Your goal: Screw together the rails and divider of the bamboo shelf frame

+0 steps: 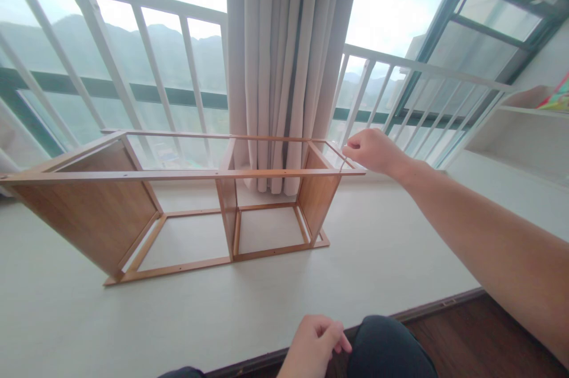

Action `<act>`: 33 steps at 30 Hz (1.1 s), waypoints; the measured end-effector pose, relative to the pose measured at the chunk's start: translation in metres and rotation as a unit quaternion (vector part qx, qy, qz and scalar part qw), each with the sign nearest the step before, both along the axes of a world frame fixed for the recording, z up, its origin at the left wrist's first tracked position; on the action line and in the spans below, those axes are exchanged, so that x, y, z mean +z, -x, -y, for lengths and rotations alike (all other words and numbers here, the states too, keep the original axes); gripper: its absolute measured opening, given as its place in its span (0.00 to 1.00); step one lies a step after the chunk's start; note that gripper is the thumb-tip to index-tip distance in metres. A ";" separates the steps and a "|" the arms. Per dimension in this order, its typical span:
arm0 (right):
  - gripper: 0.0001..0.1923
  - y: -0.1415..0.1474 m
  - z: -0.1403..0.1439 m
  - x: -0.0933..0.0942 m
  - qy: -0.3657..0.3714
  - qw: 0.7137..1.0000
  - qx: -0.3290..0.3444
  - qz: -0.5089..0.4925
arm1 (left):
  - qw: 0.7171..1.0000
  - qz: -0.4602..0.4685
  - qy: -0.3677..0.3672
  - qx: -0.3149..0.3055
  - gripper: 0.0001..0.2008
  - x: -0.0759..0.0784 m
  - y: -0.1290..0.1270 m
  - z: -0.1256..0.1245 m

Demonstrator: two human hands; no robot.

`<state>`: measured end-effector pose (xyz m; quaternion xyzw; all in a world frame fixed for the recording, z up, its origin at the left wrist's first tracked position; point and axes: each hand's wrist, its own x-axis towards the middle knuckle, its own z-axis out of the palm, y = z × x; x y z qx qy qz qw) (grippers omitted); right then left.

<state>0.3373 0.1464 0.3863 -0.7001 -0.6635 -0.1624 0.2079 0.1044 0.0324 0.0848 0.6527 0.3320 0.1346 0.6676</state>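
A wooden shelf frame (178, 175) with brown side panels lies on a white raised platform (377, 247) by the window. My right hand (373, 150) reaches out to the frame's top right corner, its fingers pinched on a thin metal piece (342, 165) that stands on the front rail's end. Low in the view, next to my dark-clad knee (386, 348), my left hand (313, 345) rests with the fingers curled in. Nothing shows in it.
A white railing (146, 70) and a beige curtain (288, 70) stand behind the frame. A white shelf unit (520, 129) with a colourful item is at the right. Dark wood floor (480, 330) borders the platform's near edge.
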 end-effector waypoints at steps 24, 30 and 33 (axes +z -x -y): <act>0.13 -0.019 0.008 0.008 0.093 0.981 0.162 0.045 | 0.999 -0.010 -0.032 -0.009 0.25 0.000 0.000 0.000; 0.13 -0.023 0.007 0.002 0.083 0.979 0.187 0.003 | 0.999 -0.012 -0.034 -0.012 0.25 -0.001 0.002 0.002; 0.12 -0.026 0.006 0.000 0.082 0.976 0.201 -0.024 | 0.999 -0.019 -0.032 -0.013 0.26 0.001 0.003 0.002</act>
